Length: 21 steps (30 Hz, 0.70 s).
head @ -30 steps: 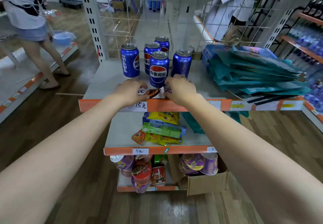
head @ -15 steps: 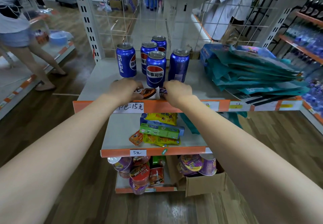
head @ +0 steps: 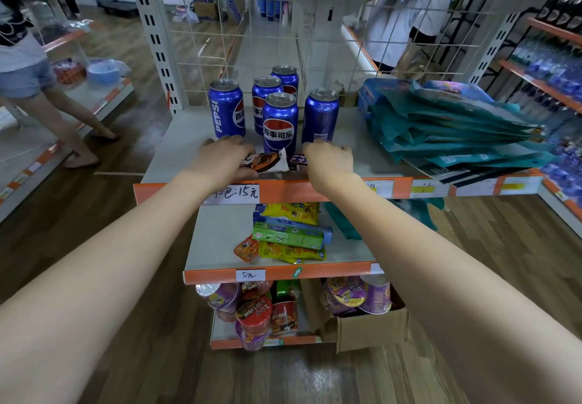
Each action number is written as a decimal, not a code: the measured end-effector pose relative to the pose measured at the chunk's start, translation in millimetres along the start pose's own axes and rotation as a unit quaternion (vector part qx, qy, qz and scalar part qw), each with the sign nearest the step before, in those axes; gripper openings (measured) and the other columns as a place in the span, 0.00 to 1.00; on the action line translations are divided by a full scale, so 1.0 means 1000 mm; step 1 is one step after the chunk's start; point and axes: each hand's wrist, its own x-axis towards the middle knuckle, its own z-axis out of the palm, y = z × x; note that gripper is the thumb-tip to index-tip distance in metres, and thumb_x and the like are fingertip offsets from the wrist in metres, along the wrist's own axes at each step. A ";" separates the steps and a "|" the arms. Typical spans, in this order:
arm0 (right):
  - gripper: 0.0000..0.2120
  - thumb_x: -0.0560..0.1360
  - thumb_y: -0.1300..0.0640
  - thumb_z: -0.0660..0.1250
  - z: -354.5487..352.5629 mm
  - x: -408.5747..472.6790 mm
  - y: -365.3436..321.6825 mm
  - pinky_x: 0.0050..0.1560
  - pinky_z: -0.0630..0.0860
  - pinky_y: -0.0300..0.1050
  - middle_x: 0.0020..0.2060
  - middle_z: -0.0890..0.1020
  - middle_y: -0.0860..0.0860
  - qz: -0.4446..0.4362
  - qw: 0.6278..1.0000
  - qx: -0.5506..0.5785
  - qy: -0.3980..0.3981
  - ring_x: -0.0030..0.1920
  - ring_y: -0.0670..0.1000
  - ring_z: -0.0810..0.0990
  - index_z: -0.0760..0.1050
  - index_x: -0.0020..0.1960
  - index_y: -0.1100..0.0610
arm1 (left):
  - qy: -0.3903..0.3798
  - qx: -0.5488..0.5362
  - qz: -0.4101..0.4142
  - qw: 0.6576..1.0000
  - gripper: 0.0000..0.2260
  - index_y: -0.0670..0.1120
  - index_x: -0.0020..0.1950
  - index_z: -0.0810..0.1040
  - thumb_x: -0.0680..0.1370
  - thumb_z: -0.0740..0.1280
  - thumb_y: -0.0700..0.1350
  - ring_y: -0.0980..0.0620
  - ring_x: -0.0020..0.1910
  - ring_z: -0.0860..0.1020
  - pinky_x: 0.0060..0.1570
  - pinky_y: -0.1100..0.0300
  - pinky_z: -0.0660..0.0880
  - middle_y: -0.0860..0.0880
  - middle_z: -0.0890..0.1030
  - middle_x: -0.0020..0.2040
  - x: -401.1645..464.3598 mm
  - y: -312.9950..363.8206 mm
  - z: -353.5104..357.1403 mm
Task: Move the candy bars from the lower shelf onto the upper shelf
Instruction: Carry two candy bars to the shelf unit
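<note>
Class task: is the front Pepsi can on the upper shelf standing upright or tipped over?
Upright. The front Pepsi can shows its lid on top and its base on the upper shelf.

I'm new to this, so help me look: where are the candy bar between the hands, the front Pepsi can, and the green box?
candy bar (head: 267, 161), head view, orange wrapper middle.
front Pepsi can (head: 279, 126), head view, its logo.
green box (head: 288, 237), head view, top face.

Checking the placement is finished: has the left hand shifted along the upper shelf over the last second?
No: the left hand rests on the candy bars, just before the Pepsi cans, as earlier.
</note>
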 end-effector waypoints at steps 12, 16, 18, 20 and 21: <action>0.15 0.77 0.53 0.64 -0.023 -0.075 0.065 0.54 0.69 0.53 0.58 0.75 0.55 0.034 0.999 0.036 0.011 0.60 0.58 0.73 0.70 0.62 0.57 | 0.073 -0.010 0.129 0.989 0.20 0.44 0.54 0.75 0.72 0.68 0.58 0.46 0.49 0.74 0.44 0.53 0.72 0.45 0.77 0.51 -0.026 0.063 -0.025; 0.15 0.76 0.53 0.65 -0.020 -0.132 0.099 0.51 0.69 0.52 0.56 0.75 0.56 0.072 0.997 0.034 0.014 0.58 0.58 0.74 0.70 0.59 0.58 | 0.088 -0.028 0.176 0.980 0.20 0.43 0.53 0.74 0.72 0.68 0.58 0.45 0.49 0.75 0.40 0.54 0.68 0.45 0.76 0.49 -0.034 0.118 -0.018; 0.14 0.77 0.53 0.64 -0.015 -0.167 0.124 0.52 0.68 0.51 0.57 0.75 0.55 0.107 0.994 0.035 -0.006 0.59 0.58 0.74 0.70 0.60 0.57 | 0.082 -0.037 0.208 0.974 0.20 0.43 0.53 0.75 0.72 0.69 0.57 0.43 0.49 0.75 0.40 0.52 0.69 0.44 0.77 0.48 -0.040 0.150 -0.013; 0.13 0.78 0.52 0.63 -0.011 -0.205 0.150 0.51 0.67 0.51 0.56 0.75 0.55 0.148 0.988 0.031 -0.017 0.59 0.57 0.74 0.71 0.59 0.57 | 0.074 -0.048 0.244 0.966 0.18 0.43 0.52 0.75 0.72 0.70 0.55 0.42 0.49 0.75 0.40 0.51 0.70 0.44 0.77 0.48 -0.046 0.186 -0.008; 0.13 0.78 0.52 0.63 -0.010 -0.224 0.162 0.50 0.67 0.50 0.56 0.75 0.55 0.170 0.985 0.034 -0.022 0.59 0.57 0.74 0.71 0.58 0.57 | 0.070 -0.054 0.259 0.962 0.18 0.43 0.51 0.75 0.72 0.70 0.55 0.42 0.48 0.75 0.40 0.52 0.70 0.45 0.77 0.48 -0.048 0.205 -0.005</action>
